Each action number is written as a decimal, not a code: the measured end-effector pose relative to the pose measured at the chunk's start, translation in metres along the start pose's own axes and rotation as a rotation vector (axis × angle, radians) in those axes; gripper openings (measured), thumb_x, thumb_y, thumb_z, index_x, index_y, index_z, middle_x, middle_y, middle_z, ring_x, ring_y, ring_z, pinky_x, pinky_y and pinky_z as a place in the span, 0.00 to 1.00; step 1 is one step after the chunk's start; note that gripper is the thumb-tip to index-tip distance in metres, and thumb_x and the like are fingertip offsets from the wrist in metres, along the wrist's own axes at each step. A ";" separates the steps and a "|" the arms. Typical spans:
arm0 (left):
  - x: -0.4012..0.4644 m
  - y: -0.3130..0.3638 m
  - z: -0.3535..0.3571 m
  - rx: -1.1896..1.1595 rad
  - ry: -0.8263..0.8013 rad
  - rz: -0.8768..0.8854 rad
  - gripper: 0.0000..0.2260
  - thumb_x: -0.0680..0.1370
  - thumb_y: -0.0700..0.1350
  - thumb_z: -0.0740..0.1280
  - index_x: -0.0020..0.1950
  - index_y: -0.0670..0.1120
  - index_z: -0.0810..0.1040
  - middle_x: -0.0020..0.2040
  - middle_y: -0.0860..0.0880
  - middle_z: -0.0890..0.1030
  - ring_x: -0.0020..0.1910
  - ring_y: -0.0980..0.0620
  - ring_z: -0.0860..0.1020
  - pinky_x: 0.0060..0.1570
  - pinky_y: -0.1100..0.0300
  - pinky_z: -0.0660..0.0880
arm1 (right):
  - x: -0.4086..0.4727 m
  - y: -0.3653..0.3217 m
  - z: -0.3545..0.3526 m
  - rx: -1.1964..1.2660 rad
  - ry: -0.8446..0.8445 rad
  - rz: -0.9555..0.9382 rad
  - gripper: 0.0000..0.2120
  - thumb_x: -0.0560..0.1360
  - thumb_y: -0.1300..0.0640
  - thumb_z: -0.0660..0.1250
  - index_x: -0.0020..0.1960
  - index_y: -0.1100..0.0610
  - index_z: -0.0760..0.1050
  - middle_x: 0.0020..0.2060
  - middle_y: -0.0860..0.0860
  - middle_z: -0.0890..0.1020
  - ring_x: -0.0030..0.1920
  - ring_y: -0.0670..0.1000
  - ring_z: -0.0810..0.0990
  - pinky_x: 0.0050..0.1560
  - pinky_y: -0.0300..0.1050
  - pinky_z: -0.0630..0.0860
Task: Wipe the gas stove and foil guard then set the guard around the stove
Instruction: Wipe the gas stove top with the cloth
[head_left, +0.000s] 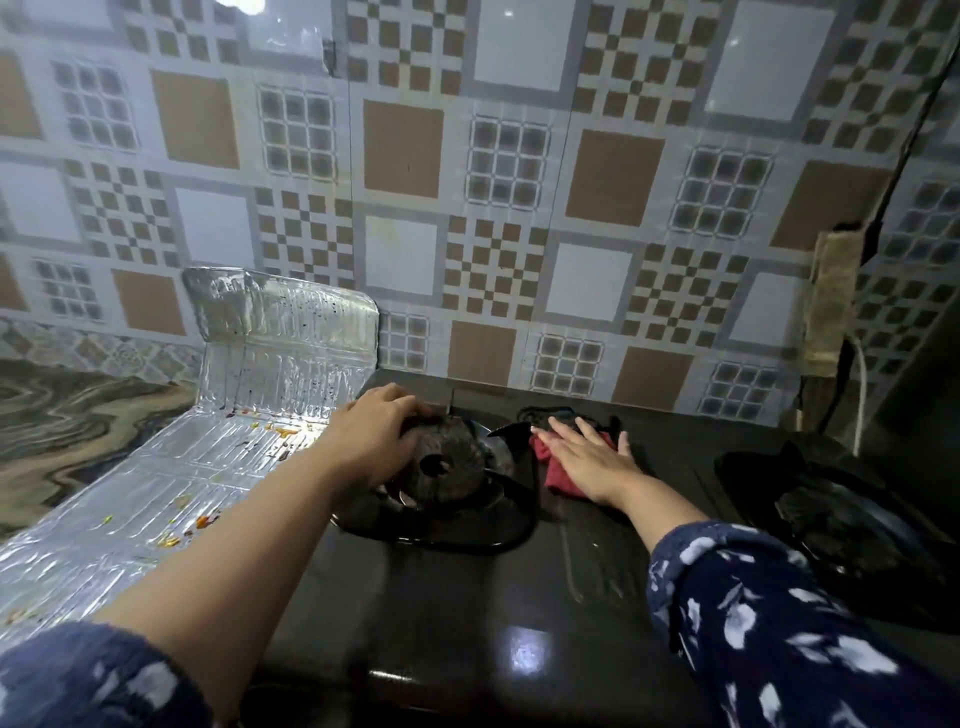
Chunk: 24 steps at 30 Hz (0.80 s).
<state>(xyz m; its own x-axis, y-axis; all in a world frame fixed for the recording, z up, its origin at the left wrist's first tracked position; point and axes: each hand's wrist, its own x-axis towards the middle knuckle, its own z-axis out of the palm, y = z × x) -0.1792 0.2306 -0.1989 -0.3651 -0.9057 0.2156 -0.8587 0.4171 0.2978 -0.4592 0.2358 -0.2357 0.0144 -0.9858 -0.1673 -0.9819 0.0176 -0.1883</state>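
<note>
The left hand (376, 441) gripped what looked like the burner (447, 462) on the black stove (441, 597); the right hand (592, 462) pressed flat on a red cloth (558, 480). The foil guard (218, 415) lay just left of the stove.

Gas stove (467, 597) glossy black. Left of stove: silver ribbed foil guard (218, 431), orange-yellow specks. On stove: red cloth (558, 480). Behind stove: wall tiles (509, 208) brown-white-grey checks. Sleeves (779, 623) navy, white floral print.

Red cloth (558, 475): mostly covered by the flat right hand (589, 462).
Left burner (447, 467): far side hidden under the left hand (374, 441), fingertips blurred.
Foil guard (208, 447): cut off at the left edge.
Right burner (852, 519): too dark to make out.
</note>
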 end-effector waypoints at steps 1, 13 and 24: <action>0.007 -0.003 0.001 0.012 -0.006 -0.011 0.16 0.78 0.50 0.61 0.66 0.53 0.73 0.65 0.49 0.72 0.66 0.47 0.70 0.66 0.47 0.67 | 0.009 0.002 -0.003 0.004 -0.006 -0.020 0.22 0.82 0.43 0.36 0.74 0.33 0.48 0.77 0.38 0.46 0.77 0.47 0.40 0.73 0.64 0.34; 0.066 -0.032 0.017 0.116 -0.011 0.002 0.16 0.78 0.52 0.60 0.66 0.55 0.72 0.67 0.54 0.70 0.69 0.52 0.68 0.68 0.49 0.66 | 0.115 0.000 -0.028 0.013 -0.055 -0.373 0.23 0.81 0.41 0.48 0.74 0.32 0.46 0.77 0.40 0.48 0.78 0.47 0.43 0.75 0.62 0.40; 0.072 -0.072 0.017 0.072 -0.066 -0.144 0.43 0.61 0.72 0.46 0.72 0.52 0.63 0.72 0.52 0.66 0.71 0.50 0.66 0.70 0.51 0.64 | 0.179 -0.053 -0.027 -0.171 -0.132 -0.517 0.22 0.77 0.33 0.48 0.71 0.27 0.48 0.77 0.42 0.53 0.76 0.52 0.54 0.73 0.55 0.49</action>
<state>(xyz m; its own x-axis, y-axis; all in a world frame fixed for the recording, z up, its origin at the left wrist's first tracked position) -0.1496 0.1339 -0.2205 -0.2569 -0.9598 0.1131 -0.9266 0.2779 0.2533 -0.4093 0.0538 -0.2300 0.5146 -0.8297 -0.2163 -0.8574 -0.5005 -0.1200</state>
